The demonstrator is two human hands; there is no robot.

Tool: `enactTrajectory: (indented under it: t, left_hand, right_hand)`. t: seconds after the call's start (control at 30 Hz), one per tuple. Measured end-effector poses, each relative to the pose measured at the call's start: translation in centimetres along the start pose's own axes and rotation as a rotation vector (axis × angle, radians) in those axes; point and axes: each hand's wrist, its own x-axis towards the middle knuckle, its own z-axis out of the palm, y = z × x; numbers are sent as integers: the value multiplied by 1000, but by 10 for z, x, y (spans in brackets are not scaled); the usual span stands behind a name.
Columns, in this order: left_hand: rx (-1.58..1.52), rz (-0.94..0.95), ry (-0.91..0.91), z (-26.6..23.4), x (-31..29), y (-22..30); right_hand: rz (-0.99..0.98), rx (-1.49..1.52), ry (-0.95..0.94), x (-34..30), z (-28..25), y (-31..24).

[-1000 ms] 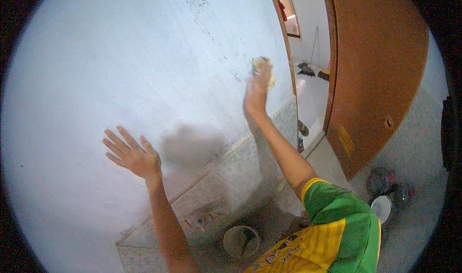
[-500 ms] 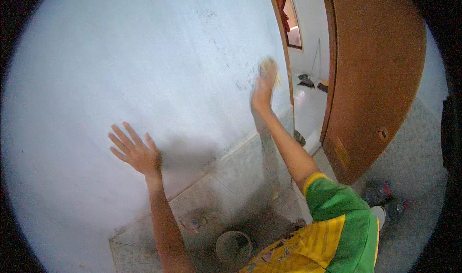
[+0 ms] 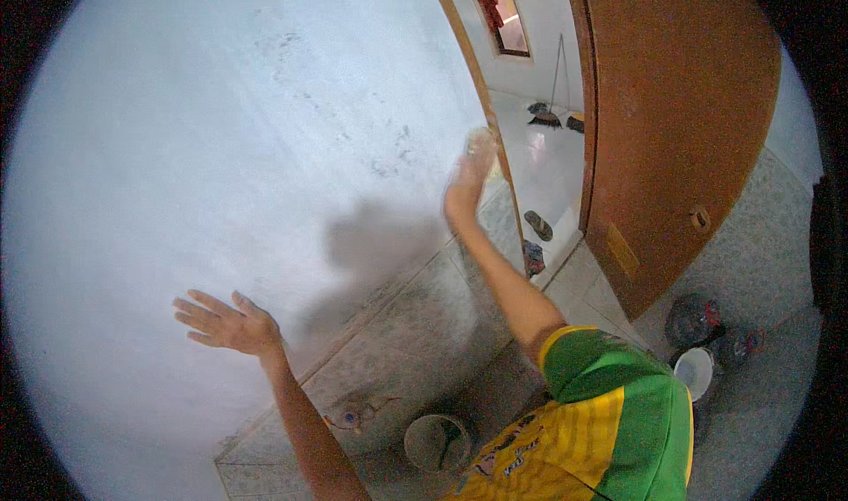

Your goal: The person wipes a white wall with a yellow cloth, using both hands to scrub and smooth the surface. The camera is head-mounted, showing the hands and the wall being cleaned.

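My left hand (image 3: pixel 231 326) lies open against the pale blue-white wall (image 3: pixel 221 148), fingers spread to the left. With the right arm stretched out, my right hand (image 3: pixel 466 181) presses a pale yellow sponge or cloth (image 3: pixel 480 140) against the wall's right edge, beside the wooden door frame (image 3: pixel 472 55). Blur and the fingers partly hide that yellow piece, so its exact kind is unclear. Dark smudges (image 3: pixel 389 156) mark the wall to the left of my right hand. Grey marbled tiles (image 3: pixel 397 342) cover the wall's lower part.
A brown door (image 3: pixel 680 130) stands open at right. Below me are a bucket (image 3: pixel 413 455) and a wall socket (image 3: pixel 352 415). Large clear bottles (image 3: pixel 691 320) and a white pail (image 3: pixel 694 373) stand at lower right. Through the doorway are a broom (image 3: pixel 545 118) and a sandal (image 3: pixel 537 225).
The view has shifted, showing more of the doorway. My right hand has slid down and toward the door frame with the yellow piece. The left hand sits lower on the wall, its fingers turned more sideways.
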Motion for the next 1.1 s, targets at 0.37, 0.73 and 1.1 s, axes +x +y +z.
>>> enactTrajectory:
  t: [0.37, 0.73, 1.1]
  left_hand:
    - [54, -147, -126, 2, -41, -11]
    - [-69, -179, -235, -12, -73, 7]
    - [-809, -200, -149, -47, -102, 131]
  right_hand:
    - [-124, -146, -31, -5, -17, -6]
    - [-411, -164, -279, -44, -32, 12]
    - [-909, 225, -804, -35, -56, -52]
